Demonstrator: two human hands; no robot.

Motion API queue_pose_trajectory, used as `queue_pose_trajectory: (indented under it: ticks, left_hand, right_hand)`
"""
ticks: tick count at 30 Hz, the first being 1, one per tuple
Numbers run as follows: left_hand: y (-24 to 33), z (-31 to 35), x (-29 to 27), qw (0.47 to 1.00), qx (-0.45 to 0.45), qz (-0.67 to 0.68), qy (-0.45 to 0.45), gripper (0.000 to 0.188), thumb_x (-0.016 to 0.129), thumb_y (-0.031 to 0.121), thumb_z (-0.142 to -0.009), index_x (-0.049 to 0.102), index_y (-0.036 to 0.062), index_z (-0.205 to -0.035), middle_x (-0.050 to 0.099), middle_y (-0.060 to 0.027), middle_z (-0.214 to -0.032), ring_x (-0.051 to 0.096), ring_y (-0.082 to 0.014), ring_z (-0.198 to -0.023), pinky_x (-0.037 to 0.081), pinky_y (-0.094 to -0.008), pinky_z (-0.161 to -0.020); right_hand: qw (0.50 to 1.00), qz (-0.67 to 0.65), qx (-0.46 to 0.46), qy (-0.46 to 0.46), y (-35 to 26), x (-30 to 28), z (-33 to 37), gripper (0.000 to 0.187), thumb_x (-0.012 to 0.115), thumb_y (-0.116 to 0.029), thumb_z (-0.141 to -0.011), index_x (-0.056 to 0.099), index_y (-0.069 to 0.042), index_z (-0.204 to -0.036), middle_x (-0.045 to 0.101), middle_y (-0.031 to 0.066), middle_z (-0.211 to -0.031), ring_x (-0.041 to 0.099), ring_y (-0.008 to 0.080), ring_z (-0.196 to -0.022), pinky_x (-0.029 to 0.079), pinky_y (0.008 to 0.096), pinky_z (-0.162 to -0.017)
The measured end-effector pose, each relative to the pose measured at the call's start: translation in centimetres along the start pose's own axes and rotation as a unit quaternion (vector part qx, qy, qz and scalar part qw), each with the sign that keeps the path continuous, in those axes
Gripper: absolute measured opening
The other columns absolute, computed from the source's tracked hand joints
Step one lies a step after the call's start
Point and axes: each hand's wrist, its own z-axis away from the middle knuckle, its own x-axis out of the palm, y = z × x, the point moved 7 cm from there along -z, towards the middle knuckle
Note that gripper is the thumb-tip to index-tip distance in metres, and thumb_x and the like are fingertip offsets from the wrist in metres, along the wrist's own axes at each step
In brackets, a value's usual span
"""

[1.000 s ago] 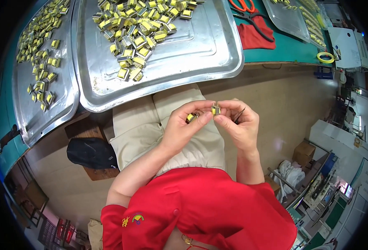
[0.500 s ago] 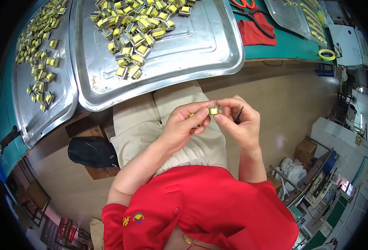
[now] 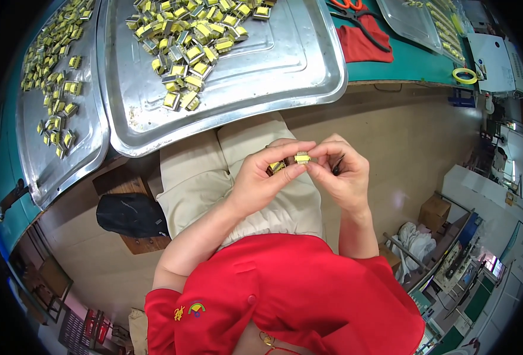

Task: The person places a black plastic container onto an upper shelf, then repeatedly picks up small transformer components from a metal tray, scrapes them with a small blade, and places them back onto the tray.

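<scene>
A small yellow-taped transformer [image 3: 302,158] is pinched between the fingertips of both hands, above my lap. My left hand [image 3: 268,171] closes on its left end and keeps a second transformer [image 3: 277,166] tucked within the curled fingers. On its right end, my right hand [image 3: 339,168] grips with thumb and forefinger. A small dark object [image 3: 336,170] shows in the right palm; its kind is unclear. Ahead, a heap of similar transformers [image 3: 196,50] lies in a large metal tray [image 3: 273,77].
Left of it, another metal tray [image 3: 30,127] carries more transformers. On the green table [image 3: 371,74] at the right lie a red cloth [image 3: 359,47], dark-bladed scissors [image 3: 368,32] with orange handles, and a yellow tape roll [image 3: 464,76]. A black cushion [image 3: 132,214] rests on a wooden stool.
The pinched transformer has turned, so its pins no longer point up and its yellow band faces me. My left fingers have shifted, showing more of the second transformer.
</scene>
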Motion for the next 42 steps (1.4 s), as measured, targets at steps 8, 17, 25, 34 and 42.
queue_pose_trajectory:
  ticks: [8, 17, 25, 34, 42]
  left_hand:
    - [0.1, -0.2, 0.0, 1.0, 0.011, -0.006, -0.001, 0.032, 0.059, 0.0, -0.085, 0.058, 0.0002, -0.117, 0.056, -0.0067, -0.106, 0.051, -0.0146, -0.1, 0.04, -0.0267, -0.086]
    - [-1.0, -0.1, -0.4, 0.998, -0.043, 0.001, 0.041, 0.031, 0.055, 0.007, -0.09, 0.056, 0.0028, -0.12, 0.058, -0.0052, -0.105, 0.053, -0.0106, -0.096, 0.041, -0.0239, -0.083]
    - [-1.2, 1.0, -0.1, 0.953, -0.167, 0.249, 0.033, 0.035, 0.041, 0.021, -0.096, 0.049, 0.0032, -0.126, 0.058, -0.0092, -0.095, 0.05, -0.0092, -0.06, 0.03, -0.0185, -0.042]
    - [-1.9, 0.7, -1.0, 0.948, -0.165, 0.266, 0.063, 0.029, 0.043, 0.023, -0.096, 0.056, -0.0004, -0.107, 0.057, -0.0064, -0.09, 0.051, -0.0089, -0.064, 0.03, -0.0199, -0.043]
    - [-1.9, 0.9, -1.8, 0.954, -0.136, 0.257, 0.07, 0.026, 0.047, 0.021, -0.095, 0.056, -0.0004, -0.106, 0.056, -0.0055, -0.091, 0.051, -0.0076, -0.066, 0.031, -0.0187, -0.045]
  right_hand:
    - [1.0, -0.003, -0.004, -0.004, 0.0, -0.1, -0.3, 0.019, 0.066, 0.01, -0.073, 0.061, 0.0, -0.088, 0.052, 0.0009, -0.081, 0.042, 0.0036, -0.064, 0.032, 0.0176, -0.054]
    - [0.997, 0.071, -0.015, 0.01, -2.1, -1.1, -1.4, 0.02, 0.067, 0.011, -0.07, 0.062, 0.002, -0.087, 0.05, 0.0016, -0.079, 0.044, 0.0057, -0.065, 0.033, 0.0177, -0.054]
    - [0.952, 0.237, -0.182, 0.061, -10.3, -1.2, -9.4, 0.015, 0.055, 0.004, -0.086, 0.062, 0.001, -0.099, 0.054, 0.0004, -0.077, 0.045, 0.0042, -0.063, 0.035, 0.017, -0.057]
    - [0.869, 0.39, -0.303, -0.014, -11.2, 3.1, -23.1, 0.042, 0.041, 0.014, -0.078, 0.058, -0.002, -0.113, 0.059, 0.0167, -0.102, 0.053, 0.0313, -0.102, 0.041, 0.0352, -0.089]
    - [0.884, 0.404, -0.209, -0.106, -8.8, 4.7, -23.8, 0.048, 0.047, 0.009, -0.071, 0.065, -0.017, -0.107, 0.055, 0.0093, -0.108, 0.047, 0.03, -0.105, 0.039, 0.0359, -0.095]
